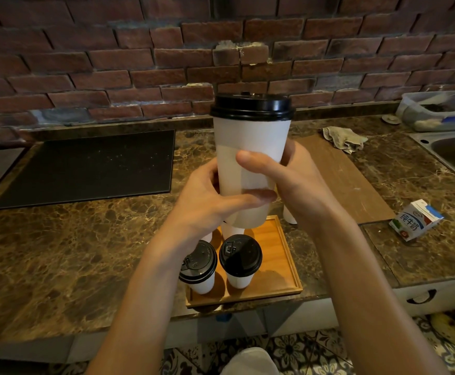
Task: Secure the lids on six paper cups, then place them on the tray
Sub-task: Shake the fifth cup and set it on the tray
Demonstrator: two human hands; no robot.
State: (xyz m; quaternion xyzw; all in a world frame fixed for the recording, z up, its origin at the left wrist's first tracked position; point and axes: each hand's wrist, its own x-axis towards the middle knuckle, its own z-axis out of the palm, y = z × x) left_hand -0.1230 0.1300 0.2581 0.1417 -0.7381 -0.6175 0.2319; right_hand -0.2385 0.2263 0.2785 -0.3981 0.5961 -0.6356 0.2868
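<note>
A black mat [91, 169] lies at the far left. A wooden board [351, 180] lies at the right, with a crumpled cloth [344, 138] on its far end. A milk carton [416, 219] lies on its side, nearer and further right. A sink [453, 155] and a plastic container [437, 109] occupy the far right. Both hands and the held cup hide the far part of the wooden tray [283, 255], where two lidded cups [240, 259] stand upright at its near left.

The counter [58, 253] is brown marbled stone, backed by a red brick wall [112, 63].

The paper cup [250, 147] is white and upright, with a black lid [252, 108] seated on its rim. It is held in the air above the tray. The left hand [207, 201] wraps its lower part and the right hand [294, 180] grips its middle, each with the thumb across the front.
</note>
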